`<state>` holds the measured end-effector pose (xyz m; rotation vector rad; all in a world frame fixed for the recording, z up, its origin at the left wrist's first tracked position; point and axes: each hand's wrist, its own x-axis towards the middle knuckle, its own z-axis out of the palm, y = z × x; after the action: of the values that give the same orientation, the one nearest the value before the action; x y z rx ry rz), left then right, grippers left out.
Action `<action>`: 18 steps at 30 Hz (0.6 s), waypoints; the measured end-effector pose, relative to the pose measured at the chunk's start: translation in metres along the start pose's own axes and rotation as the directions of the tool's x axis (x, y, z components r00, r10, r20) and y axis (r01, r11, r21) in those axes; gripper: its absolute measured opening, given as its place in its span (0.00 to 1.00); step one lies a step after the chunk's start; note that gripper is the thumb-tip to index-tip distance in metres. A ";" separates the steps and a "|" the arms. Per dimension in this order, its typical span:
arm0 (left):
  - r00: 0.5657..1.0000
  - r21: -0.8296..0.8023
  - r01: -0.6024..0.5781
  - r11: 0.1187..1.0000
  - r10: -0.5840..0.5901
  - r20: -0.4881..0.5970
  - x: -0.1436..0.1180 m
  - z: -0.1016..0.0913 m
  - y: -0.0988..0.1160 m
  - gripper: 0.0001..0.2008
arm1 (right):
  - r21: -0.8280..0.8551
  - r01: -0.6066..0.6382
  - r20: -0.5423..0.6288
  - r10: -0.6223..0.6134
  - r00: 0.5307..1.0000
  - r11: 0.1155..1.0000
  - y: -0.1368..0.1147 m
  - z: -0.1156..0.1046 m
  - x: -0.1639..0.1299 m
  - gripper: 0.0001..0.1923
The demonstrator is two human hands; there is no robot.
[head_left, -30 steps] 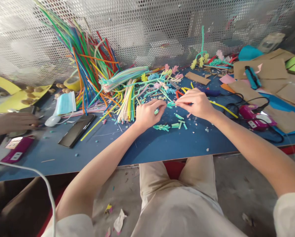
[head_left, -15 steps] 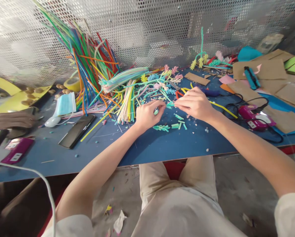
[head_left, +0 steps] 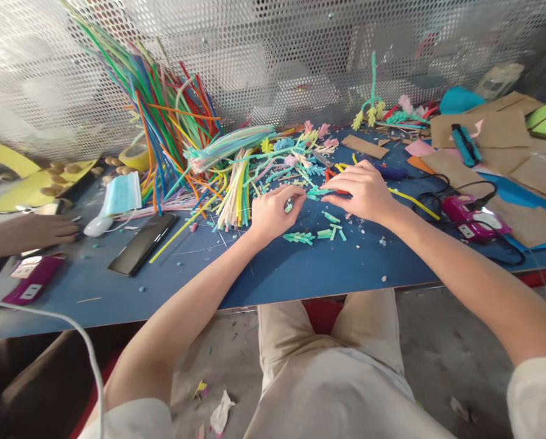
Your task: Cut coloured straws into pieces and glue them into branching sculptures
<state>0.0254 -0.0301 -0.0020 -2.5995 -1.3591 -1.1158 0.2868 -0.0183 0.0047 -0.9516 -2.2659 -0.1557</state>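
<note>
1. We saw the left hand [head_left: 275,212] curled above the blue surface [head_left: 273,274], thumb and forefinger bent into a near-closed ring. Its tips seemed pinched on one end of a small teal piece [head_left: 315,193], though the grip was partly hidden.
2. We saw the right hand [head_left: 363,194] across from it, fingers stretched and slightly parted from the thumb, the tips at the piece's other end. We could not tell whether it had hold of the piece or only touched it.
3. The teal piece lay between the two sets of fingertips, in front of a heap of fuzzy stems and coloured sprigs [head_left: 295,152].
4. As for what was done, we counted a stem with yellow heads [head_left: 372,113] leaning upright near the perforated panel [head_left: 300,67] as apparently complete. Nearer us, a row of overlapping green snippets [head_left: 299,237] lay flat, looking already put together.
5. As for what was left, we judged the piece in the hands to be unfinished. Beside the row, several loose snippets [head_left: 334,230] lay separate and unattached.
6. Plenty of material seemed unused: a pastel bundle [head_left: 234,145], a bundle of cream and yellow lengths [head_left: 233,195], and a tall bunch of bright stems [head_left: 156,128]. We put the work partway along, but could not judge a total from this view.
</note>
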 end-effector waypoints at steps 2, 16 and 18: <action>1.000 0.012 0.007 1.000 -0.007 -0.003 0.001 0.000 0.000 0.10 | 0.001 -0.022 0.008 0.022 1.000 1.000 0.003 0.000 0.000 0.16; 0.999 -0.014 0.049 0.999 -0.049 0.003 0.000 0.002 -0.004 0.12 | 0.102 -0.012 -0.102 0.022 0.995 0.995 0.006 -0.001 0.001 0.12; 0.998 -0.027 0.065 0.998 -0.065 0.007 0.000 0.000 -0.003 0.11 | 0.082 0.004 -0.111 0.006 0.994 0.997 0.006 -0.001 0.003 0.11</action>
<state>0.0237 -0.0284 -0.0030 -2.5968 -1.4501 -1.1432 0.2902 -0.0126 0.0065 -0.8795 -2.1531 -0.1111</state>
